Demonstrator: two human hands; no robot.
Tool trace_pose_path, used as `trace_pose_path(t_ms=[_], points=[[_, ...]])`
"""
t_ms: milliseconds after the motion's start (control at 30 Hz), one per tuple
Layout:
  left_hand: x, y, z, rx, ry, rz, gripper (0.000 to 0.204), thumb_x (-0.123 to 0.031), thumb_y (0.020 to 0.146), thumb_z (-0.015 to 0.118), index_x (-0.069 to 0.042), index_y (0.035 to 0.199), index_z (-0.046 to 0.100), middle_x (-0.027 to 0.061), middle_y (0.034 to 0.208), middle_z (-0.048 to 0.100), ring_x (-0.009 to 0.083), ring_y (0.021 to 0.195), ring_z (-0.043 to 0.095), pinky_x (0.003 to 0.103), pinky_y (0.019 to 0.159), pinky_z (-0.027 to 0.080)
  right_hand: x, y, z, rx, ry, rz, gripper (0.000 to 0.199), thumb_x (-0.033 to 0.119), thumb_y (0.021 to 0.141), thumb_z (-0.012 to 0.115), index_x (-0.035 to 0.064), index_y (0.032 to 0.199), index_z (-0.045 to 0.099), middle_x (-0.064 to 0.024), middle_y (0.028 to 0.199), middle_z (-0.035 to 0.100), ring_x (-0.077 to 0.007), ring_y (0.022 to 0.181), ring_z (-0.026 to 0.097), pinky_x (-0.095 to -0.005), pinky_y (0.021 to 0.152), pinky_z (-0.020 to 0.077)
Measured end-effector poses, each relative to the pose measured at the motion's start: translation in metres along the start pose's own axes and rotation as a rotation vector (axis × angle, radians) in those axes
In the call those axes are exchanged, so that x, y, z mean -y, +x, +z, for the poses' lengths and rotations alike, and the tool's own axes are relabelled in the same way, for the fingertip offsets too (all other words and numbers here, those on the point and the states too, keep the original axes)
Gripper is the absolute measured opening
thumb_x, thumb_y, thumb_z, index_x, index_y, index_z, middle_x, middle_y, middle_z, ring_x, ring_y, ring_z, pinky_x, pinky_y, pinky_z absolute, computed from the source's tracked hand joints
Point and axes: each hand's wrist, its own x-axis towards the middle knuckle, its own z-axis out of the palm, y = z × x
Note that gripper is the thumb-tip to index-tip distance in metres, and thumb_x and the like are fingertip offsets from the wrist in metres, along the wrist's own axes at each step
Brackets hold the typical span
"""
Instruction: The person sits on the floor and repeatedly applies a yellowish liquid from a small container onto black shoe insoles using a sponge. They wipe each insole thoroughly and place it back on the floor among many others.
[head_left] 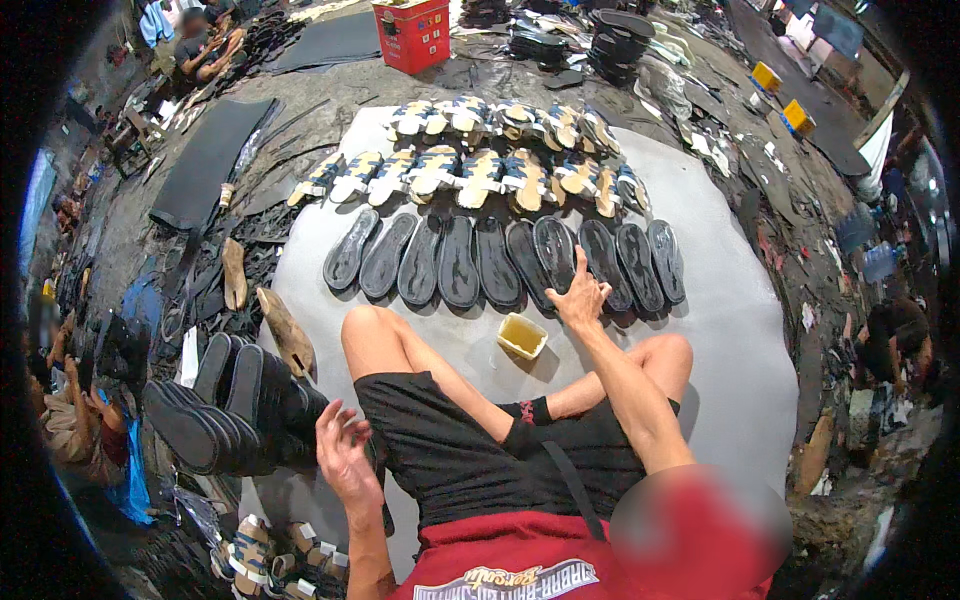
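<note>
Red shirt [480, 545] up close, left hand [345, 455] hovers, fingers released, near stacked black soles [195, 425], right hand [583, 299] straddles a glossy black sole [553, 245], grip hard to tell.

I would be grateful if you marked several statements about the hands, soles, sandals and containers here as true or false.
1. The right hand is at the row of black soles. True.
2. The pale tub stands beyond the sandals. False: it stands on the near side of the row of black soles, on the grey sheet.
3. A stack of black soles is to the left of the left hand. True.
4. The sandals on the grey sheet form a single row. False: they lie in two rows.
5. A red container stands beyond the sandals. True.
</note>
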Motion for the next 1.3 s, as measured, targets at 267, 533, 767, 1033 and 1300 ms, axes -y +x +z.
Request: trace_pose_path(t_ms=[267,533,767,1033,1300], points=[[0.056,-0.004,-0.087,-0.304,0.328,-0.032,0.037,-0.031,0.109,0.057,-0.005,0.134,0.065,0.0039,0.117,0.067,0.0132,0.101,0.061,0.034,0.091,0.048,-0.016,0.011,0.020,-0.045,-0.168,0.076,0.117,0.047,0.078,0.094,0.0303,0.169,0.023,-0.0206,0.121,0.069,-0.0386,0.110,0.068,-0.0559,0.102,0.0373],[0.104,-0.021,-0.122,-0.311,1.368,0.246,0.079,-0.020,0.090,0.080,-0.005,0.159,0.044,0.0216,0.146,0.053,0.0401,0.137,0.048,0.056,0.114,0.040,-0.003,0.009,0.012,-0.102,-0.089,-0.003,0.103,0.049,0.082,0.089,0.0287,0.166,0.034,-0.0148,0.138,0.057,-0.0357,0.135,0.053,-0.0598,0.108,0.0355],[0.134,-0.028,-0.168,-0.220,1.588,-0.211,0.122,-0.033,0.069,0.096,-0.002,0.166,0.029,0.0300,0.153,0.044,0.0498,0.144,0.042,0.060,0.119,0.040,0.030,-0.094,-0.033,0.166,0.110,-0.555,0.054,0.044,0.099,0.071,0.0191,0.147,0.065,-0.0162,0.165,0.040,-0.0374,0.153,0.036,-0.0592,0.118,0.0277],[0.091,-0.022,-0.152,-0.183,1.310,-0.276,0.108,-0.027,0.068,0.099,0.005,0.152,0.040,0.0327,0.141,0.056,0.0487,0.134,0.054,0.051,0.116,0.044,0.021,-0.104,-0.013,0.382,-0.018,-0.569,0.049,0.050,0.107,0.057,0.0211,0.145,0.070,-0.0161,0.179,0.024,-0.0400,0.162,0.021,-0.0634,0.122,0.0218],[0.010,-0.044,-0.140,-0.160,0.441,-0.203,0.071,-0.017,0.080,0.090,0.001,0.142,0.060,0.0125,0.122,0.072,0.0249,0.109,0.071,0.038,0.100,0.055,0.019,-0.109,-0.053,0.217,0.199,-0.454,0.042,0.046,0.109,0.056,0.0193,0.132,0.079,-0.0180,0.174,0.034,-0.0405,0.158,0.029,-0.0605,0.121,0.0216]])
